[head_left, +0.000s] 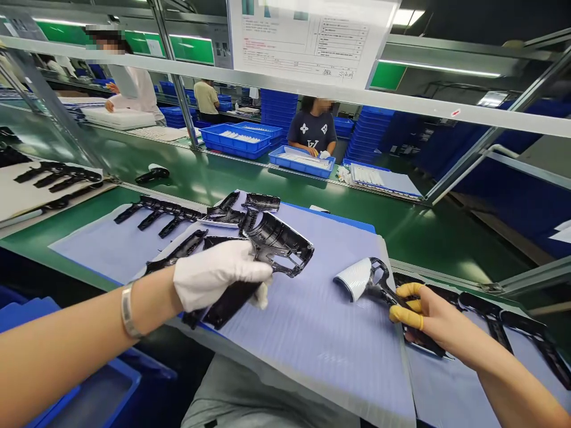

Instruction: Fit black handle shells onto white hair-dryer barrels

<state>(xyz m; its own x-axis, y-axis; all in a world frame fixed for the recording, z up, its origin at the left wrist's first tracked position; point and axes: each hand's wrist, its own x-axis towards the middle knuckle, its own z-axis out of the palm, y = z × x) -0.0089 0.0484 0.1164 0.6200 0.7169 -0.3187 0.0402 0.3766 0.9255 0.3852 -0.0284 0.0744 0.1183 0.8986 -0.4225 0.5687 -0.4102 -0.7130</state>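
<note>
My left hand (223,270), in a white glove, is closed around the grip of a black hair dryer housing half (285,241). Its hollow, ribbed inside faces up. Yellow finger covers sit on some fingers of my right hand (430,315), which grips the handle of another hair dryer shell (381,285). That one has a pale, striped-looking outer barrel and a black handle, and is held over the right edge of the sheet-covered work surface (321,333). More black housing halves (223,208) lie beside and beyond my left hand, partly hidden by it.
A row of black shells (160,214) lies on a sheet at left; more shells (499,321) lie at right. Across the green bench (250,178), a person (312,128) works at a blue tray (301,161). A metal rail (285,83) with a paper sheet crosses above.
</note>
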